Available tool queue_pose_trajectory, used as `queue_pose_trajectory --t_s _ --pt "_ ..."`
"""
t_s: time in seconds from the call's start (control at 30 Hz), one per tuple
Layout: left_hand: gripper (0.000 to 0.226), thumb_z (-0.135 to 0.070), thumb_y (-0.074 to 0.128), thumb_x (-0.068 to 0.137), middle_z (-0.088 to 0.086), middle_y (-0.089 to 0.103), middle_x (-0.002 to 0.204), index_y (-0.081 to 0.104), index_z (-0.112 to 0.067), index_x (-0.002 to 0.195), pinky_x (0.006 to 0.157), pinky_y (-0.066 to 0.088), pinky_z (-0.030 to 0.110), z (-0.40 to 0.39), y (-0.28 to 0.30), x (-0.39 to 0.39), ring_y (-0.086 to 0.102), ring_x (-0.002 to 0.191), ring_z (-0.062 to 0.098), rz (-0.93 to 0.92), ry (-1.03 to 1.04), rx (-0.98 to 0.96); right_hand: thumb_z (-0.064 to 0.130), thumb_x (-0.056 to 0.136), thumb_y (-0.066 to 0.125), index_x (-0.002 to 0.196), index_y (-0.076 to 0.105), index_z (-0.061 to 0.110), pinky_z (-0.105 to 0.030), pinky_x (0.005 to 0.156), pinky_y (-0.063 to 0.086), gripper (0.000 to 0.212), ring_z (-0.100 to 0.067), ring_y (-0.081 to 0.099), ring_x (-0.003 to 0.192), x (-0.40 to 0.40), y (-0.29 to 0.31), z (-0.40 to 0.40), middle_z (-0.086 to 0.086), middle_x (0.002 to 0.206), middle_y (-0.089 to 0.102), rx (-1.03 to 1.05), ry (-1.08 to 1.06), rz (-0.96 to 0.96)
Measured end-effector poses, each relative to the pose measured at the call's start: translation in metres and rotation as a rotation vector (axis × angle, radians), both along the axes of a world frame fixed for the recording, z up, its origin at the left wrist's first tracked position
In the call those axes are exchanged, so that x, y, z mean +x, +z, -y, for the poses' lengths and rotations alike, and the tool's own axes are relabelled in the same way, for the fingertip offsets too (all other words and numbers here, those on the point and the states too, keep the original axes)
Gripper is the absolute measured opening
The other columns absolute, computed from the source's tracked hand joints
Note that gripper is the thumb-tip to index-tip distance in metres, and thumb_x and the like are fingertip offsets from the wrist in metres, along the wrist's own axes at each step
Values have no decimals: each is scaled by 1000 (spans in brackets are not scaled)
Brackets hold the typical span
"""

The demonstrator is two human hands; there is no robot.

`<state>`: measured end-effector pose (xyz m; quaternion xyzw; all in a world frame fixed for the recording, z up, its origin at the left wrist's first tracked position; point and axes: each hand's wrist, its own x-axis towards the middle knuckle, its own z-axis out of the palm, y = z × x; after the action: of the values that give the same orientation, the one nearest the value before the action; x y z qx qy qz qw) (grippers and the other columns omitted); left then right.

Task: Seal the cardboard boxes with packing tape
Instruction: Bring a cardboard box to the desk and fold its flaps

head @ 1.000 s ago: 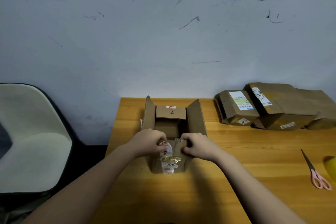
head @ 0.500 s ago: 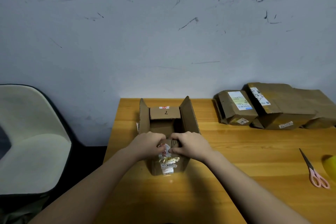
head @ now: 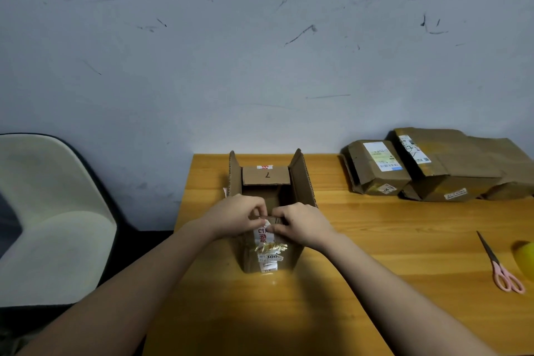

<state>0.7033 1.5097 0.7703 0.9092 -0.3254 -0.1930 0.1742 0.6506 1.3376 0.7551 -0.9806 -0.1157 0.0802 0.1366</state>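
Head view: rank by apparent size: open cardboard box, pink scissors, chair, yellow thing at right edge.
1. chair, cut off at the left edge
2. open cardboard box
3. pink scissors
Unranked: yellow object, mostly out of frame, so its size is unclear.

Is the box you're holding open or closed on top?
Open. The cardboard box has its two long side flaps standing up, and you can see down inside; both hands pinch its near flap.
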Motion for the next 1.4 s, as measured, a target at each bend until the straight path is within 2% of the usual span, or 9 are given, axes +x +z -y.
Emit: queue_pose_trajectory --t_s 0.23,0.5,0.67,0.73,0.87,1.0,1.1,1.23,1.4 --pt "21 -31 63 91 -7 73 103 72 -21 108 76 51 20 -7 -3 6 65 92 2 -59 3 -79 52 92 54 98 59 21 -29 65 39 31 -25 62 91 0 -1 -2 -2 97 68 -46 4 20" --pt "22 -36 52 96 -12 68 104 63 -28 113 54 26 8 -8 -12 -9 61 94 6 209 19 -21 45 90 60 109 52 15 -33 64 40 37 -27 65 92 -2 -8 -16 -5 101 68 -225 56 107" --pt "28 -27 56 96 -5 68 119 66 -20 121 82 48 18 -14 -8 -1 61 106 6 -64 7 -97 45 92 57 102 54 17 -33 66 41 30 -28 62 93 -4 -2 -8 -5 100 68 -128 38 -16" --pt "30 -21 52 98 -2 64 127 63 -17 126 94 45 20 -17 -2 6 58 113 7 -159 -48 -74 41 96 52 100 56 17 -31 65 38 24 -27 60 92 -3 4 -4 -6 99 67 -51 16 -109" --pt "36 -11 38 102 0 57 134 56 -14 133 97 38 19 -15 5 14 51 121 11 -193 -140 16 39 100 44 105 59 19 -32 70 43 25 -24 61 92 -3 9 -7 -5 102 67 -16 -8 -184" --pt "34 -10 40 99 0 64 124 61 -17 125 98 47 28 -2 13 16 60 110 11 -192 -121 -20 43 101 38 100 63 19 -32 67 41 34 -20 59 88 -9 20 -2 -2 97 66 38 -109 -50" --pt "29 -20 44 96 -7 68 112 65 -30 114 89 51 37 20 28 21 62 100 12 -7 -99 -84 42 101 41 99 63 21 -32 65 38 31 -18 58 87 -16 33 12 3 95 65 77 -210 135" --pt "22 -29 46 93 -10 69 103 65 -37 102 81 52 39 69 49 20 61 96 15 137 -128 -206 40 100 45 88 65 22 -35 65 49 29 -11 61 79 -29 43 46 9 84 67 181 -426 314" --pt "23 -30 45 94 -10 71 98 66 -33 103 76 53 39 150 63 -4 63 86 15 160 -256 -227 38 98 48 83 64 27 -35 70 55 24 0 64 66 -59 38 115 15 74 68 268 -728 256"
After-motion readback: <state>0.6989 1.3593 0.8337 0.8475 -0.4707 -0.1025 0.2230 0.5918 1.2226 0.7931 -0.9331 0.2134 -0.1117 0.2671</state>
